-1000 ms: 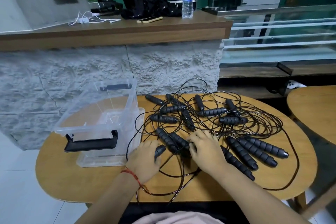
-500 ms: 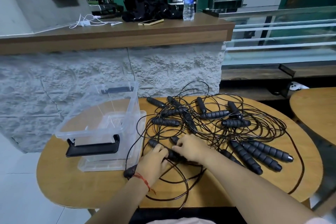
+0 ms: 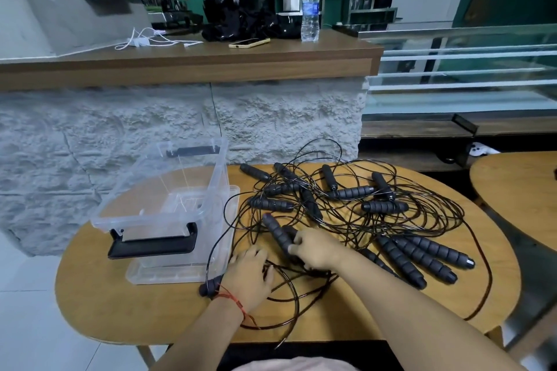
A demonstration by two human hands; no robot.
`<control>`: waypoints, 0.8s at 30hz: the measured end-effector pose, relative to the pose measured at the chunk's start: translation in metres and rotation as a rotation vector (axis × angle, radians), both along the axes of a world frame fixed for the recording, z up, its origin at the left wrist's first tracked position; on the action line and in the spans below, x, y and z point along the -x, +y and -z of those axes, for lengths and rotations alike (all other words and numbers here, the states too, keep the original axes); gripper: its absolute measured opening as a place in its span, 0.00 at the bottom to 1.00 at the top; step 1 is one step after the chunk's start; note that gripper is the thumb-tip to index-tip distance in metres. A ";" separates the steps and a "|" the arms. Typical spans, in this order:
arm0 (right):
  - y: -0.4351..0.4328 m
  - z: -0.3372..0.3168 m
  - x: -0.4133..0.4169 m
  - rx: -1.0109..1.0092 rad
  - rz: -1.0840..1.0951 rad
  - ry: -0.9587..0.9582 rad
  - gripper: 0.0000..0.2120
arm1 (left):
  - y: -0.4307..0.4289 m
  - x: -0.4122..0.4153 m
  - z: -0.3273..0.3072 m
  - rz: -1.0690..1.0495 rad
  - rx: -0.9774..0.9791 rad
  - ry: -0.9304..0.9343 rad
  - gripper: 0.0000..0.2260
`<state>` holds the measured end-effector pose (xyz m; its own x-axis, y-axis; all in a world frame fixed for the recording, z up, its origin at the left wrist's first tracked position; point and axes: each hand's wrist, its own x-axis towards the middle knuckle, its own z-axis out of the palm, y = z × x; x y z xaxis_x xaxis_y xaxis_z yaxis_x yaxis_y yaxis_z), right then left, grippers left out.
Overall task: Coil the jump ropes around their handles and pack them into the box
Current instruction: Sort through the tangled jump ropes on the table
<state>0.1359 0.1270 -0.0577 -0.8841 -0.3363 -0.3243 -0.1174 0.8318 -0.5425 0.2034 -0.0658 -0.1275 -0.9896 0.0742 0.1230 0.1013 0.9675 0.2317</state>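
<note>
A tangle of black jump ropes (image 3: 355,220) with several dark ribbed handles covers the round wooden table (image 3: 120,310). A clear plastic box (image 3: 168,208) with black latch handles stands on its lid at the left. My right hand (image 3: 319,250) grips a pair of handles (image 3: 278,235) near the table's middle. My left hand (image 3: 250,277) lies over black cord beside the box, with one handle (image 3: 209,288) sticking out under its wrist; its fingers are curled down onto the cord.
Three handles (image 3: 422,259) lie side by side at the right. A stone-faced counter (image 3: 180,63) stands behind with a water bottle (image 3: 310,6), a phone (image 3: 248,43) and a white cable. A second wooden table (image 3: 518,190) is at the right.
My right hand has closed around a pair of handles and lifted their far ends. My left hand has slid left toward the box. The camera has moved closer.
</note>
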 end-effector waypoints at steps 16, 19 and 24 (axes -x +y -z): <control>0.029 -0.074 -0.008 0.737 0.047 -0.022 0.10 | 0.056 0.004 -0.095 0.033 -1.265 -0.085 0.15; 0.021 -0.072 -0.019 0.656 -0.040 0.025 0.10 | 0.064 0.019 -0.126 -0.126 -1.531 -0.081 0.13; 0.036 -0.053 -0.034 0.611 -0.110 0.024 0.12 | 0.057 0.028 -0.148 -0.213 -1.992 -0.035 0.05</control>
